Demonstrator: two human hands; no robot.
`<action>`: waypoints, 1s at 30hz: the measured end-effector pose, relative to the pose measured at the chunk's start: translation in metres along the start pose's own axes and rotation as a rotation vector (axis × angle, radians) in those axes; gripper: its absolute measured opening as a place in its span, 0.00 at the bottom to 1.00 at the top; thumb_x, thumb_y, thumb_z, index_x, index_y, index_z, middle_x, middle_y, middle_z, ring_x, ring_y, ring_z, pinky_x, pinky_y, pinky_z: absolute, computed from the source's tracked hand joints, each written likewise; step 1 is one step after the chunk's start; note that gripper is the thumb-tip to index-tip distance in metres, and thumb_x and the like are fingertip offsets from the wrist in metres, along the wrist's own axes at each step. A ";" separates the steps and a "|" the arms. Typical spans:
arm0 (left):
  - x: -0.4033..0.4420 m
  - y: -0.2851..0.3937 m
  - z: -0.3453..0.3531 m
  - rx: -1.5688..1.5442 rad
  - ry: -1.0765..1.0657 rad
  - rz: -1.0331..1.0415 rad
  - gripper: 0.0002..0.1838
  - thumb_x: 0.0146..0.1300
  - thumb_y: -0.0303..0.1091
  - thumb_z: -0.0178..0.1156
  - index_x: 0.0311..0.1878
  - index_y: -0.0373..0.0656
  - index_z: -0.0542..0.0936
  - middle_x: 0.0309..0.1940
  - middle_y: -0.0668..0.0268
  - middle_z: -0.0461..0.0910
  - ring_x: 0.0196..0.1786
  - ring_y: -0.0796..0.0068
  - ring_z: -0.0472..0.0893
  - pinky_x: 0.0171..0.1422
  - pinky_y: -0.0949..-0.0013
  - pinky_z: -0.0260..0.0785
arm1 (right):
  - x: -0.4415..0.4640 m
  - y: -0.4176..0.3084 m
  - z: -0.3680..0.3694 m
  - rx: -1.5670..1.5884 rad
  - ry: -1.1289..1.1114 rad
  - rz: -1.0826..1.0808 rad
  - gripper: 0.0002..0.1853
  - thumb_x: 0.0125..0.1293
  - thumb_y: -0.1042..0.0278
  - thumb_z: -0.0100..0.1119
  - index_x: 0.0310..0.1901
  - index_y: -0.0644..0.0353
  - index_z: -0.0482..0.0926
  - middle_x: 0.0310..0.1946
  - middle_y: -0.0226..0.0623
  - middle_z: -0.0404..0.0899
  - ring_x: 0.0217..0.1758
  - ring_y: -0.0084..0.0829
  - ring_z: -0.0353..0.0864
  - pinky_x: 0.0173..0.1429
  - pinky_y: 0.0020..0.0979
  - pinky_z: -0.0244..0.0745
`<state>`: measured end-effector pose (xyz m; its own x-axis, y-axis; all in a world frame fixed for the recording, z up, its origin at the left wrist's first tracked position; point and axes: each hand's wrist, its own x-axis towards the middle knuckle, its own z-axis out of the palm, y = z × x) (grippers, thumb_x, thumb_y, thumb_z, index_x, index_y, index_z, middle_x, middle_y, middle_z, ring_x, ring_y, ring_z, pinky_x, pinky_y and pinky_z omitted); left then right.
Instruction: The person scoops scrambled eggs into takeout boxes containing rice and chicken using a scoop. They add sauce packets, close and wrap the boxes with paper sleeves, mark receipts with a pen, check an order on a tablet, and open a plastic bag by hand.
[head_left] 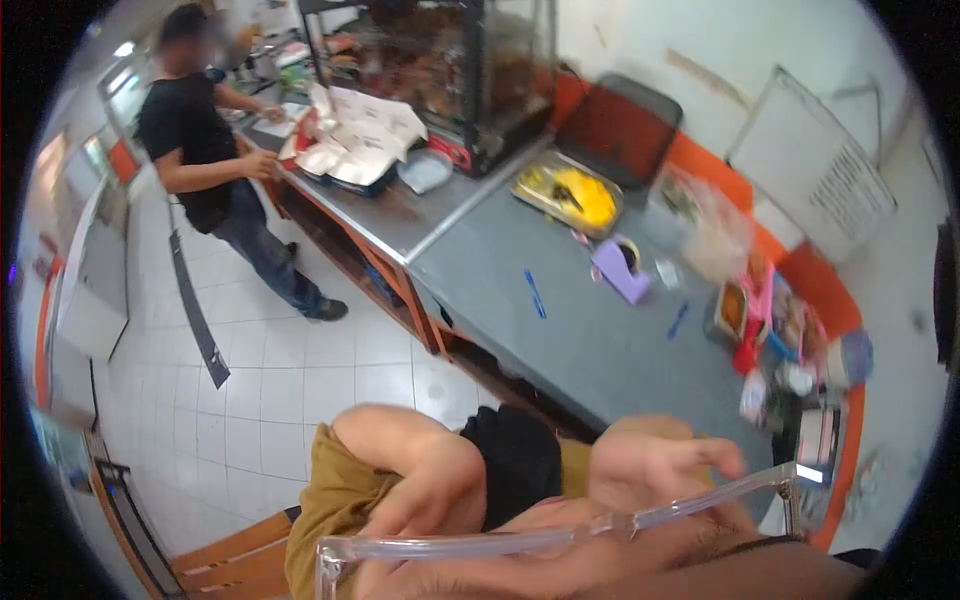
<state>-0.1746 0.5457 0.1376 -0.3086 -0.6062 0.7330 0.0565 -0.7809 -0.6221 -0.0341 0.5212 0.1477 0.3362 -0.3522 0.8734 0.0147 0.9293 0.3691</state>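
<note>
Bare hands near a clear plastic frame, beside a grey desk

The left hand (430, 490) is low in the view, in front of mustard-brown trousers (335, 500); whether its fingers are open or closed cannot be told. The right hand (655, 468) is near the desk edge, its fingers loosely extended and open, with no object seen in them. Black cloth (515, 465) lies between the hands. A clear, jointed plastic frame (480, 546) crosses the view at the hands; whether either hand touches it cannot be determined.

The grey-topped desk (500, 300) carries a rectangular silver metal tray (530, 184) holding a bright yellow material (590, 200). Positions are given from this tray, as seen in the view. Below it are a blue pen (535, 293) and a purple flat piece (620, 275) with a dark-rimmed roll (628, 255) against it. To its right is a translucent plastic bag (705, 235); farther right and lower, a rectangular container with orange-brown contents (732, 308). A black-backed chair (620, 125) stands just beyond it. To its left are crumpled white printed papers (365, 135) and, farther off, a person in a black T-shirt and blue jeans (190, 130), standing at the desk.
</note>
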 end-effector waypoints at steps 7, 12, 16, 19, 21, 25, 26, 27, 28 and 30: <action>-0.038 -0.003 -0.028 0.466 -0.521 -0.230 0.32 0.63 0.54 0.40 0.67 0.54 0.49 0.70 0.74 0.36 0.71 0.74 0.38 0.69 0.44 0.21 | -0.071 0.077 -0.035 0.090 -0.231 0.165 0.33 0.64 0.37 0.26 0.66 0.43 0.49 0.70 0.25 0.36 0.72 0.32 0.35 0.63 0.60 0.37; 0.008 -0.005 -0.013 1.478 -0.606 -0.205 0.30 0.63 0.54 0.40 0.65 0.50 0.54 0.64 0.64 0.47 0.68 0.69 0.48 0.69 0.52 0.35 | -0.022 0.096 -0.010 0.266 -0.120 0.629 0.30 0.65 0.39 0.25 0.66 0.33 0.34 0.68 0.16 0.19 0.71 0.28 0.18 0.65 0.61 0.20; 0.038 -0.007 -0.034 3.071 -1.048 0.490 0.28 0.63 0.51 0.40 0.62 0.45 0.59 0.55 0.56 0.65 0.62 0.65 0.63 0.66 0.59 0.57 | -0.033 0.121 0.033 0.582 -0.312 0.582 0.30 0.65 0.41 0.27 0.67 0.35 0.37 0.68 0.19 0.21 0.71 0.29 0.18 0.64 0.63 0.15; 0.051 -0.006 -0.077 2.803 -1.613 0.934 0.29 0.62 0.54 0.41 0.59 0.42 0.62 0.53 0.53 0.65 0.60 0.61 0.66 0.63 0.59 0.62 | -0.053 0.129 0.073 0.664 -0.351 0.573 0.30 0.65 0.43 0.29 0.67 0.37 0.40 0.68 0.20 0.21 0.71 0.27 0.16 0.62 0.64 0.11; 0.043 -0.023 -0.097 3.048 -1.115 0.658 0.29 0.62 0.55 0.39 0.58 0.43 0.63 0.53 0.53 0.65 0.60 0.57 0.66 0.63 0.57 0.61 | -0.063 0.134 0.103 0.616 -0.305 0.582 0.29 0.66 0.43 0.29 0.67 0.36 0.40 0.68 0.18 0.20 0.71 0.26 0.16 0.61 0.64 0.09; 0.054 -0.046 -0.152 3.098 -0.939 0.602 0.30 0.62 0.57 0.34 0.58 0.43 0.64 0.53 0.52 0.64 0.61 0.56 0.65 0.63 0.56 0.61 | -0.082 0.149 0.156 0.782 -0.176 0.595 0.28 0.66 0.46 0.30 0.66 0.37 0.43 0.68 0.15 0.20 0.71 0.23 0.16 0.61 0.63 0.07; 0.061 -0.047 -0.171 2.966 -0.997 0.667 0.31 0.62 0.57 0.32 0.58 0.44 0.63 0.55 0.52 0.63 0.62 0.57 0.62 0.65 0.55 0.58 | -0.087 0.153 0.167 0.796 -0.165 0.591 0.27 0.66 0.47 0.31 0.66 0.38 0.44 0.68 0.15 0.20 0.71 0.23 0.16 0.61 0.62 0.07; 0.066 -0.050 -0.187 2.828 -1.047 0.723 0.31 0.62 0.58 0.30 0.58 0.44 0.63 0.56 0.51 0.62 0.64 0.57 0.59 0.66 0.54 0.54 | -0.091 0.154 0.178 0.789 -0.160 0.597 0.27 0.66 0.47 0.31 0.66 0.38 0.44 0.68 0.15 0.20 0.71 0.23 0.16 0.61 0.62 0.07; 0.066 -0.058 -0.198 2.813 -1.057 0.721 0.31 0.62 0.58 0.30 0.58 0.44 0.63 0.56 0.51 0.62 0.64 0.57 0.59 0.66 0.54 0.54 | -0.094 0.154 0.189 0.780 -0.105 0.620 0.27 0.67 0.47 0.31 0.66 0.38 0.44 0.68 0.15 0.21 0.71 0.23 0.16 0.62 0.62 0.07; 0.056 -0.081 -0.211 2.973 -0.973 0.583 0.25 0.64 0.45 0.31 0.61 0.43 0.56 0.56 0.50 0.62 0.63 0.54 0.61 0.66 0.50 0.52 | -0.106 0.163 0.203 0.751 -0.052 0.643 0.27 0.67 0.48 0.30 0.66 0.37 0.43 0.68 0.14 0.21 0.71 0.22 0.17 0.62 0.61 0.07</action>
<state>-0.3963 0.6069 0.1708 0.0502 -0.0498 0.9975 -0.0144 0.9986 0.0506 -0.2586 0.6872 0.1797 0.0290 0.1739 0.9843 -0.7631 0.6399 -0.0906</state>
